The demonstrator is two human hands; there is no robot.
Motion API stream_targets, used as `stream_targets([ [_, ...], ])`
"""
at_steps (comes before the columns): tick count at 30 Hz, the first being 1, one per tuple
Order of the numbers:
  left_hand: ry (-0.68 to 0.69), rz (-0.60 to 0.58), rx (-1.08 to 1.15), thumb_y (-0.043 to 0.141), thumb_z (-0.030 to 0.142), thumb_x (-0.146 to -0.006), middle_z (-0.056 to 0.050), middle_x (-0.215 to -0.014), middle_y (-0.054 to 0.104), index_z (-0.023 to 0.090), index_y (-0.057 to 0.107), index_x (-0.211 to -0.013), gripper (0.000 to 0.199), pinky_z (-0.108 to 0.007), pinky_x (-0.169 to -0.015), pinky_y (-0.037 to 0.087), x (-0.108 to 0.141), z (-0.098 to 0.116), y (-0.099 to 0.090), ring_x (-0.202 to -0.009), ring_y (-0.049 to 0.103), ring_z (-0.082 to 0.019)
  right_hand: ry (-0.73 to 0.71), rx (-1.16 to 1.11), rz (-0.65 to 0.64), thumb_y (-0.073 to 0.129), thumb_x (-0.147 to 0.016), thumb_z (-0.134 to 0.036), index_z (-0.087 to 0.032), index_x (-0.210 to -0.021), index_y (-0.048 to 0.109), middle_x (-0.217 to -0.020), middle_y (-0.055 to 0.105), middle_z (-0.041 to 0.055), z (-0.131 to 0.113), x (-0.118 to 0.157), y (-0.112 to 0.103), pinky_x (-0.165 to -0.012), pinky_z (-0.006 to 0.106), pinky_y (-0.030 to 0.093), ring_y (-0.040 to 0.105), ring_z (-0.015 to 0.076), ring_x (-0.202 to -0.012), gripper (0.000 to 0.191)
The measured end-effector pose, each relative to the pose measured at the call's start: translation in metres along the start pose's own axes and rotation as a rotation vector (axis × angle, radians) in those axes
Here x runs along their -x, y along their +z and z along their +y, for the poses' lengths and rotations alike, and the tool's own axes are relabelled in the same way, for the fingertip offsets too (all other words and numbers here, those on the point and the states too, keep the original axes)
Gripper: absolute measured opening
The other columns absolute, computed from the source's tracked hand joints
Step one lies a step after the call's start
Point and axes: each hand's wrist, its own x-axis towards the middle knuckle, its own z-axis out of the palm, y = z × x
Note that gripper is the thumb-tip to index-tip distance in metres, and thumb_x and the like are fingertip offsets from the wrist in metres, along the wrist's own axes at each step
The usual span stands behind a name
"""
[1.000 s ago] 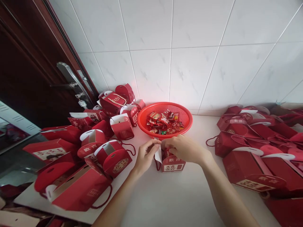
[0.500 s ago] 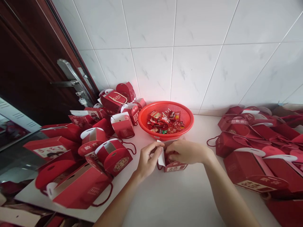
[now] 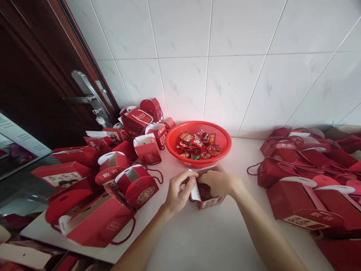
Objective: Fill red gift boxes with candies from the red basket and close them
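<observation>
A small red gift box (image 3: 212, 202) with a patterned front panel stands on the white table, its top open. My left hand (image 3: 180, 192) pinches the box's flap, whose white inner side faces up, at the left edge. My right hand (image 3: 218, 182) reaches down into the box; its fingers are hidden inside, so what they hold, if anything, does not show. Just behind the box sits a red plastic basket (image 3: 226, 149) with wrapped candies (image 3: 197, 145) in it.
Red gift boxes (image 3: 96, 222) with cord handles crowd the table's left side. More red boxes (image 3: 299, 199) are heaped on the right. A tiled wall (image 3: 234, 82) rises behind the basket; a dark door with a metal handle (image 3: 84, 84) is at the left.
My right hand has gone deeper into the box, its fingers dropping out of sight. The left hand stays on the flap. The view has shifted slightly.
</observation>
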Motion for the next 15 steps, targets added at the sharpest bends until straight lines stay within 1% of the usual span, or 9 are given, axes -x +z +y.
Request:
stream_targets([
  [2, 0.008, 0.006, -0.005, 0.057, 0.029, -0.090, -0.003, -0.082, 0.075, 0.016, 0.073, -0.092, 0.021, -0.021, -0.059, 0.049, 0.0004, -0.0010, -0.0002, -0.067, 0.065, -0.014, -0.036, -0.020, 0.024, 0.055, -0.077, 0.000, -0.018, -0.119, 0.068, -0.121, 0.071, 0.0113, 0.0051, 0.0023, -0.0007, -0.066, 0.028, 0.041, 0.068, 0.0278, -0.107, 0.048],
  [4, 0.012, 0.003, -0.008, 0.057, 0.029, -0.091, -0.003, -0.083, 0.075, 0.016, 0.073, -0.092, 0.021, -0.021, -0.059, 0.048, 0.0005, -0.0018, 0.0002, -0.068, 0.065, -0.014, -0.044, -0.036, 0.063, 0.053, -0.076, 0.002, -0.020, -0.119, 0.068, -0.127, 0.069, 0.0100, 0.0090, 0.0042, -0.0007, -0.070, 0.028, 0.042, 0.067, 0.0271, -0.110, 0.050],
  [6, 0.014, -0.004, -0.009, 0.057, 0.029, -0.091, -0.003, -0.083, 0.075, 0.017, 0.073, -0.092, 0.021, -0.020, -0.058, 0.048, 0.0005, -0.0025, 0.0009, -0.068, 0.065, -0.014, -0.017, -0.030, 0.053, 0.052, -0.077, 0.001, -0.019, -0.118, 0.069, -0.125, 0.069, 0.0110, 0.0094, 0.0041, -0.0009, -0.070, 0.029, 0.042, 0.067, 0.0275, -0.109, 0.048],
  [8, 0.015, -0.007, -0.008, 0.057, 0.028, -0.091, -0.003, -0.082, 0.074, 0.017, 0.074, -0.092, 0.020, -0.020, -0.058, 0.047, 0.0006, -0.0033, 0.0014, -0.067, 0.064, -0.013, -0.011, -0.016, 0.006, 0.052, -0.079, 0.000, -0.018, -0.119, 0.069, -0.121, 0.071, 0.0116, 0.0071, 0.0021, -0.0017, -0.069, 0.029, 0.043, 0.068, 0.0281, -0.106, 0.047],
  [11, 0.025, -0.004, -0.011, 0.057, 0.027, -0.091, -0.002, -0.081, 0.074, 0.017, 0.074, -0.092, 0.020, -0.020, -0.058, 0.047, 0.0015, -0.0049, 0.0012, -0.066, 0.064, -0.012, -0.082, 0.001, -0.048, 0.052, -0.078, 0.002, -0.021, -0.122, 0.069, -0.120, 0.072, 0.0096, 0.0041, -0.0011, -0.0040, -0.071, 0.029, 0.043, 0.067, 0.0271, -0.108, 0.052],
  [13, 0.031, -0.001, -0.015, 0.057, 0.027, -0.092, -0.002, -0.082, 0.074, 0.017, 0.074, -0.093, 0.020, -0.020, -0.059, 0.048, 0.0021, -0.0059, 0.0006, -0.067, 0.064, -0.012, -0.079, -0.022, -0.039, 0.052, -0.077, 0.003, -0.021, -0.122, 0.068, -0.127, 0.069, 0.0087, 0.0053, -0.0007, -0.0052, -0.070, 0.028, 0.042, 0.067, 0.0263, -0.109, 0.054],
  [15, 0.028, -0.002, -0.015, 0.056, 0.027, -0.092, -0.002, -0.084, 0.074, 0.017, 0.074, -0.093, 0.020, -0.020, -0.061, 0.048, 0.0022, -0.0066, 0.0001, -0.069, 0.064, -0.013, -0.057, -0.058, 0.009, 0.051, -0.076, 0.003, -0.020, -0.120, 0.068, -0.133, 0.066, 0.0087, 0.0086, 0.0022, -0.0056, -0.068, 0.027, 0.041, 0.066, 0.0258, -0.110, 0.052],
])
